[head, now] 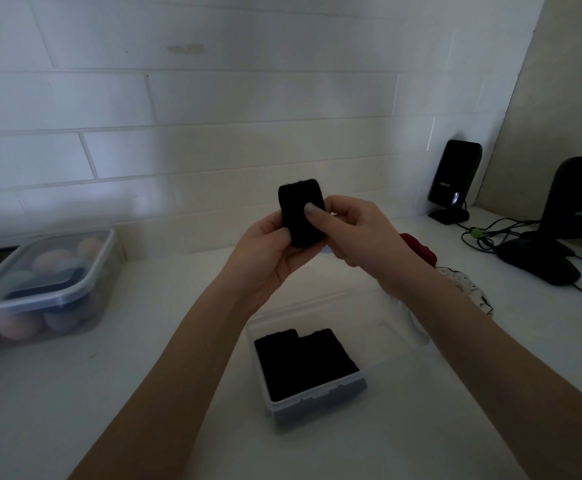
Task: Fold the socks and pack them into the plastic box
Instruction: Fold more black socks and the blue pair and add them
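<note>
left hand [265, 252]: raised above the counter, palm cupped under a folded black sock [301, 211], fingers closed on its left edge
right hand [350, 230]: closed on the same sock from the 3 o'clock side, thumb [312, 213] pressed flat on its front face
folded black sock: compact dark bundle, upright, pinched between both hands, in the air and well above the box
plastic box [317, 405]: clear, lid off, on the white counter [144, 393] at 6 o'clock from the hands
packed socks [303, 362]: black folded pieces lying flat in the box's near-left part; looks like two side by side, count not certain; the rest of the box is hard to read
second container [57, 289]: clear, lid on, at 9 o'clock near the wall; rounded pastel items inside, cannot tell what they are
loose fabric: red piece [419, 249] and a pale patterned piece [466, 285] on the counter at 3 o'clock, partly hidden by the right forearm
speakers [454, 178]: two black units on stands at 2 o'clock, cables trailing on the counter
wall [213, 98]: white tile, directly behind
</note>
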`<state>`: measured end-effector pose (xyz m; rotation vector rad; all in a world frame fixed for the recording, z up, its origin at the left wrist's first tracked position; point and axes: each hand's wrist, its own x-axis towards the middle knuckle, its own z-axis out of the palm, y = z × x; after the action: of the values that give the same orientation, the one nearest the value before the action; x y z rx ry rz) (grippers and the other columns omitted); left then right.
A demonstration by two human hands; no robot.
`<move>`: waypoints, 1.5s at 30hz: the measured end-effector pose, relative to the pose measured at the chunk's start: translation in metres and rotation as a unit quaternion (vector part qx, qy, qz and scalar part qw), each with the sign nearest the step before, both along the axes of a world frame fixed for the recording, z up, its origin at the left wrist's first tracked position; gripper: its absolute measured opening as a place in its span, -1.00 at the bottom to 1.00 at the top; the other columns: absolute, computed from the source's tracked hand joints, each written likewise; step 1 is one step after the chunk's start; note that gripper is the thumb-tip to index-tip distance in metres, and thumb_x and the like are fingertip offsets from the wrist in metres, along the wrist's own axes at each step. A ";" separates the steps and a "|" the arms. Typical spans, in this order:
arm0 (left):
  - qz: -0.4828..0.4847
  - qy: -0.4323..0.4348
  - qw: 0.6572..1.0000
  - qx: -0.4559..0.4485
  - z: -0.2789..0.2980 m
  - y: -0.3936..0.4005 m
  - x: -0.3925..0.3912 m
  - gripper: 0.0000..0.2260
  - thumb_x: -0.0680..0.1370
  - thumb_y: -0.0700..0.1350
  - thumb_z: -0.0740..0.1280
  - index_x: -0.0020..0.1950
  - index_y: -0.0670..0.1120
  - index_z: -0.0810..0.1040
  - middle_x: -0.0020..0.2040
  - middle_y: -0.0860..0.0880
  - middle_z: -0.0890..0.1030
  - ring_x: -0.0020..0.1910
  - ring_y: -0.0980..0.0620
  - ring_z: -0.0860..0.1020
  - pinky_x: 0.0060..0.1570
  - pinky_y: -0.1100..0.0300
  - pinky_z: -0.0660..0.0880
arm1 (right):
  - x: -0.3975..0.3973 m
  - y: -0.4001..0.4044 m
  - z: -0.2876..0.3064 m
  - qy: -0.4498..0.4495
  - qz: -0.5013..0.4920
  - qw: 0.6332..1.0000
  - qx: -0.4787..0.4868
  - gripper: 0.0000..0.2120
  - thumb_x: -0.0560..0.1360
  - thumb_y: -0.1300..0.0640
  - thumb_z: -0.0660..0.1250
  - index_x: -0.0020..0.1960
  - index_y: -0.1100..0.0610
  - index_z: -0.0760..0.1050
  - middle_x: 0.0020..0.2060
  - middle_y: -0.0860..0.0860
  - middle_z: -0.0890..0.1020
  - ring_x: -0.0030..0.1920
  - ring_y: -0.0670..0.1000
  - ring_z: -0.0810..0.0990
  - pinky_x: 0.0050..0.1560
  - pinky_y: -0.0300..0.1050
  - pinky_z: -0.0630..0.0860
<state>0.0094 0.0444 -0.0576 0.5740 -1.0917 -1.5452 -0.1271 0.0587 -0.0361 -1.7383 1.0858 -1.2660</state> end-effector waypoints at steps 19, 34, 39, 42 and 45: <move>-0.011 -0.139 0.984 -0.107 -0.001 0.010 -0.005 -0.85 0.54 -0.27 0.26 0.06 -0.14 0.56 -0.04 -0.09 0.67 -0.05 0.00 0.67 -0.07 0.21 0.59 | -0.005 -0.002 -0.004 -0.082 0.095 0.988 0.089 -0.60 0.50 -0.06 0.23 0.17 0.20 0.53 0.08 0.12 0.64 0.15 0.07 0.61 0.21 -0.02 0.50; 0.027 -0.319 0.932 -0.170 -0.007 0.011 0.000 -0.85 0.52 -0.18 0.34 0.05 -0.17 0.60 -0.10 -0.12 0.69 -0.10 -0.03 0.68 -0.06 0.14 0.60 | -0.019 -0.001 0.008 0.098 0.005 0.993 -0.062 -0.92 0.50 0.15 0.35 -0.06 0.12 0.61 -0.23 0.06 0.63 -0.23 -0.05 0.56 -0.22 -0.34 0.49; 0.056 -0.252 0.950 -0.175 0.007 0.020 0.001 -0.81 0.49 0.02 0.29 -0.07 -0.04 0.64 -0.27 -0.02 0.71 -0.20 0.03 0.68 -0.18 0.12 0.62 | -0.056 0.014 0.038 0.126 0.107 0.985 0.049 -0.69 0.42 0.15 0.36 0.13 0.23 0.57 -0.29 0.04 0.62 -0.40 -0.11 0.51 -0.39 -0.30 0.45; 0.090 -0.214 0.959 -0.163 0.014 0.019 0.006 -0.69 0.60 0.00 0.15 -0.05 -0.11 0.64 -0.31 -0.07 0.70 -0.28 -0.05 0.68 -0.36 0.22 0.57 | -0.066 0.017 0.038 0.220 0.124 0.959 0.129 -0.74 0.38 0.24 0.42 0.06 0.17 0.55 -0.27 0.04 0.66 -0.31 0.01 0.62 -0.34 -0.21 0.55; 0.102 -0.211 0.957 -0.168 0.013 0.021 0.005 -0.71 0.60 -0.08 0.15 -0.10 -0.15 0.63 -0.38 -0.07 0.67 -0.41 -0.02 0.64 -0.44 0.26 0.51 | -0.057 0.015 0.029 0.321 0.110 0.924 0.176 -0.87 0.41 0.31 0.43 -0.08 0.18 0.53 -0.26 0.14 0.66 -0.28 0.11 0.68 -0.32 -0.17 0.62</move>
<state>0.0147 0.0654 -0.0444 0.7721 -1.5301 -1.0479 -0.1839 0.0739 -0.0072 -1.9610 1.3244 -0.3165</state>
